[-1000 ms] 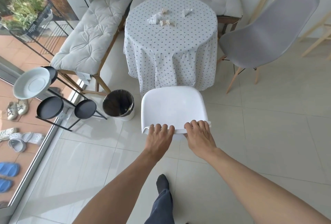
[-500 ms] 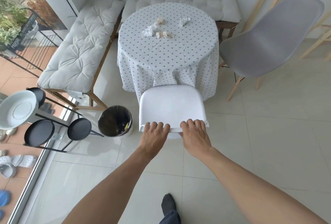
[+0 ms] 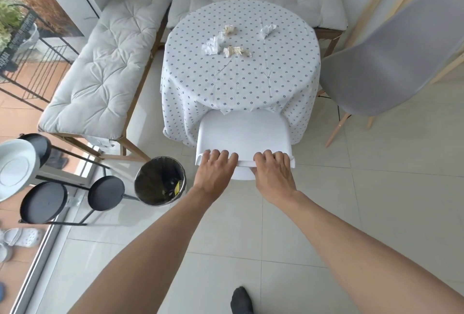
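Observation:
A white plastic chair stands with its front edge under the hem of the round table's dotted cloth. My left hand grips the top edge of the chair's back on the left, fingers curled over it. My right hand grips the same edge on the right, thumb underneath. Several crumpled paper tissues lie on the tabletop.
A grey shell chair stands to the right of the table. Cushioned benches line the left and back walls. A lined bin sits left of the white chair, beside a black plant stand carrying a white dish.
The white chair has slid forward until its seat is under the tablecloth's edge. Both hands kept their hold on its back and I have stepped closer to the table.

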### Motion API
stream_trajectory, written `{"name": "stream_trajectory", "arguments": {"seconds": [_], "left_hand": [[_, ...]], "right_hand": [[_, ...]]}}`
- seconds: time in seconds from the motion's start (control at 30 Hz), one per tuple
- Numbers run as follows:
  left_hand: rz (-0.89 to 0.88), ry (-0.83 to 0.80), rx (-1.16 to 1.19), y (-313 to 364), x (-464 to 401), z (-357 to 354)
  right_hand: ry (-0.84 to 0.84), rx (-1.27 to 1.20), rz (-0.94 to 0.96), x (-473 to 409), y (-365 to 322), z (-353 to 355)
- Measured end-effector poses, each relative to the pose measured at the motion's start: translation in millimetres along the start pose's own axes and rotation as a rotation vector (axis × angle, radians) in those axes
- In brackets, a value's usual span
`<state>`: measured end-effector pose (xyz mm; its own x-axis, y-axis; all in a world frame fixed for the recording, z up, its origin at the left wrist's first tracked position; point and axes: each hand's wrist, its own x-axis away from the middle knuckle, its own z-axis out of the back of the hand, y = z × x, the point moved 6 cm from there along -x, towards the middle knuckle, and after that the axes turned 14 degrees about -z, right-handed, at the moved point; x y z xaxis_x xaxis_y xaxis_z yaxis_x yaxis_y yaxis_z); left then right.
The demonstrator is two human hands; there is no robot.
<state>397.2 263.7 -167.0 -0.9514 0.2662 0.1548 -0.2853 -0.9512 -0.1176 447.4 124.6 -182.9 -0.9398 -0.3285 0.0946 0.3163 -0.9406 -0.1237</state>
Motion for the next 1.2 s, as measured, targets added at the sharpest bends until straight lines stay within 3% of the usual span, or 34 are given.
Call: {"name": "stream_trajectory", "arguments": {"seconds": [0.47, 0.73, 1.0, 1.2], "left_hand": [[0.111, -0.066, 0.060, -33.9, -56.1, -8.5], [0.170, -0.292, 0.172, -28.1, -53.8, 4.2], [0.133, -0.277, 0.235, 19.7, -91.6, 69.6], [0.098, -0.207, 0.218, 82.9, -163.8, 159.0]], "right_hand": [[-0.046, 0.026, -0.019, -69.0, 1.6, 4.6], [-0.280, 0.049, 0.031, -56.2, 19.4, 16.0], [-0.305, 0.076, -0.069, -52.1, 128.4, 87.6], [-0.231, 0.063, -0.070, -77.8, 233.0, 177.9]]}}
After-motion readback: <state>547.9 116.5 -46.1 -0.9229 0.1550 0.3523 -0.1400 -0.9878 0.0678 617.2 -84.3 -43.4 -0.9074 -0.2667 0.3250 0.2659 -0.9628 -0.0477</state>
